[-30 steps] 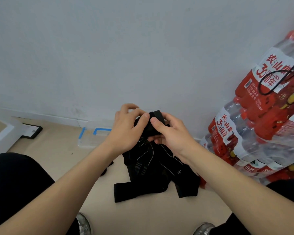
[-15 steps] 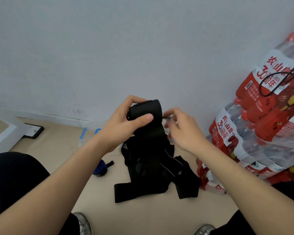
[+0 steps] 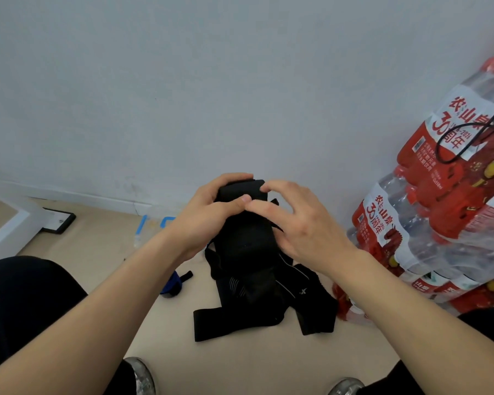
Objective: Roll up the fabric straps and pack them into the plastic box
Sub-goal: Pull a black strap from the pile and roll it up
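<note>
The left hand (image 3: 208, 220) is closed around the top of a black strap (image 3: 244, 220), thumb laid across the front of the roll and fingers curled over its upper edge. The right hand (image 3: 300, 223) is spread open beside it, fingers splayed, with the fingertips (image 3: 264, 189) resting on the roll's top right corner and front face, pressing rather than gripping. The rolled part of the strap sits between the two hands, held up off the floor, and its loose length hangs straight down from the roll into a heap of black straps (image 3: 268, 297) lying on the tan floor (image 3: 103, 246) directly under the hands. Left of that heap, on the floor, lies a small blue roll (image 3: 171, 285) with a short black tab. Farther back from the heap, against the wall (image 3: 183, 81), a clear plastic box (image 3: 151, 223) with blue clips shows just past the left wrist, mostly hidden by it. Right of the heap stand shrink-wrapped packs of water bottles (image 3: 445, 195) with red labels, a black cable (image 3: 454, 146) looped over the upper pack. The person's dark trouser legs frame the heap on both sides.
</note>
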Motion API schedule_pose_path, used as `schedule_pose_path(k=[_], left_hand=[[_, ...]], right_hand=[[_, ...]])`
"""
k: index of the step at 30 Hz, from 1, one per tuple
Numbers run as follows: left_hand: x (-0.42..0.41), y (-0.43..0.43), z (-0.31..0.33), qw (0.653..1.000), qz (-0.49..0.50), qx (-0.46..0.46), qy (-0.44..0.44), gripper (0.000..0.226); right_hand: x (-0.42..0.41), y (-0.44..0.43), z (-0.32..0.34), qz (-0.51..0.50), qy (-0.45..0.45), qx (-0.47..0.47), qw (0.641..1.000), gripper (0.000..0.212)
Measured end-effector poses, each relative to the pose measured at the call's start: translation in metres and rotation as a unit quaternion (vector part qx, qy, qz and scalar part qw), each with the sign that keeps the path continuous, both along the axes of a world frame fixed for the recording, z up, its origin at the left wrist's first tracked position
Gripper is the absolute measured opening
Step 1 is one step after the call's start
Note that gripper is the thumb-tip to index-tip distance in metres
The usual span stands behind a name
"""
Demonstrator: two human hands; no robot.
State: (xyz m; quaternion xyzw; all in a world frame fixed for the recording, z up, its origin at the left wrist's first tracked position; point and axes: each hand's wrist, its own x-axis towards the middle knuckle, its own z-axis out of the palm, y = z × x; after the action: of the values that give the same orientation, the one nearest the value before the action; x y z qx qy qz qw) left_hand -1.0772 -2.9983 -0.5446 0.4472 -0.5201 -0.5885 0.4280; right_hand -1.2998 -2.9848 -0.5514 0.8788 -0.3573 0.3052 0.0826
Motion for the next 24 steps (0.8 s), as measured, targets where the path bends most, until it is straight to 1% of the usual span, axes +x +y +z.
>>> schedule_pose_path(k=[1, 3, 4, 6, 8, 10, 11, 13, 14, 15, 16, 18, 19, 20, 21, 22, 23, 24], left_hand=[[-0.001, 0.000, -0.001, 1.000, -0.004, 0.008, 0.002, 0.035], [-0.004, 0.000, -0.003, 0.999, -0.012, 0.036, 0.020, 0.035], [-0.006, 0.001, -0.005, 0.998, -0.019, 0.053, 0.038, 0.039], [-0.009, 0.001, -0.008, 0.995, -0.027, 0.075, 0.064, 0.053], [-0.009, 0.001, -0.011, 0.993, -0.042, 0.078, 0.073, 0.061], [-0.008, 0.002, -0.012, 0.992, -0.062, 0.079, 0.077, 0.064], [-0.007, 0.002, -0.011, 0.992, -0.070, 0.078, 0.074, 0.064], [-0.008, 0.004, -0.008, 0.993, -0.093, 0.058, 0.037, 0.058], [-0.009, 0.004, -0.007, 0.994, -0.102, 0.033, -0.006, 0.053], [-0.010, 0.005, -0.006, 0.993, -0.103, 0.001, -0.059, 0.051], [-0.011, 0.007, -0.005, 0.989, -0.094, -0.029, -0.112, 0.054], [-0.013, 0.008, -0.006, 0.976, -0.059, -0.070, -0.198, 0.068], [-0.013, 0.009, -0.006, 0.972, -0.044, -0.072, -0.219, 0.078], [-0.014, 0.009, -0.006, 0.971, -0.030, -0.065, -0.226, 0.085], [-0.015, 0.009, -0.006, 0.972, -0.018, -0.062, -0.226, 0.086], [-0.016, 0.009, -0.006, 0.973, -0.010, -0.066, -0.220, 0.079], [-0.018, 0.009, -0.006, 0.974, -0.006, -0.077, -0.213, 0.066], [-0.019, 0.009, -0.007, 0.974, -0.001, -0.088, -0.207, 0.050]], right_hand=[[0.001, 0.000, -0.002, 0.000, -0.027, 0.033, 0.999, 0.033], [0.003, 0.000, -0.003, -0.015, -0.112, 0.116, 0.987, 0.023], [0.005, -0.001, -0.004, -0.028, -0.155, 0.151, 0.976, 0.018], [0.009, -0.003, -0.003, -0.053, -0.221, 0.205, 0.952, 0.012], [0.009, -0.005, -0.002, -0.076, -0.263, 0.254, 0.928, 0.014], [0.005, -0.007, 0.001, -0.096, -0.281, 0.323, 0.899, 0.014], [0.003, -0.008, 0.003, -0.104, -0.279, 0.356, 0.886, 0.011], [0.003, -0.010, 0.003, -0.122, -0.321, 0.434, 0.833, 0.016], [0.005, -0.010, 0.003, -0.128, -0.343, 0.469, 0.803, 0.020], [0.007, -0.010, 0.003, -0.136, -0.356, 0.485, 0.787, 0.020], [0.009, -0.010, 0.002, -0.136, -0.381, 0.500, 0.766, 0.019], [0.010, -0.011, -0.003, -0.116, -0.373, 0.470, 0.792, 0.015], [0.012, -0.009, -0.004, -0.108, -0.353, 0.445, 0.816, 0.011], [0.012, -0.008, -0.004, -0.110, -0.345, 0.430, 0.827, 0.013], [0.012, -0.008, -0.005, -0.111, -0.361, 0.430, 0.820, 0.020], [0.011, -0.009, -0.007, -0.118, -0.386, 0.431, 0.807, 0.026], [0.013, -0.009, -0.007, -0.122, -0.399, 0.431, 0.800, 0.028], [0.014, -0.009, -0.007, -0.130, -0.402, 0.426, 0.800, 0.024]])
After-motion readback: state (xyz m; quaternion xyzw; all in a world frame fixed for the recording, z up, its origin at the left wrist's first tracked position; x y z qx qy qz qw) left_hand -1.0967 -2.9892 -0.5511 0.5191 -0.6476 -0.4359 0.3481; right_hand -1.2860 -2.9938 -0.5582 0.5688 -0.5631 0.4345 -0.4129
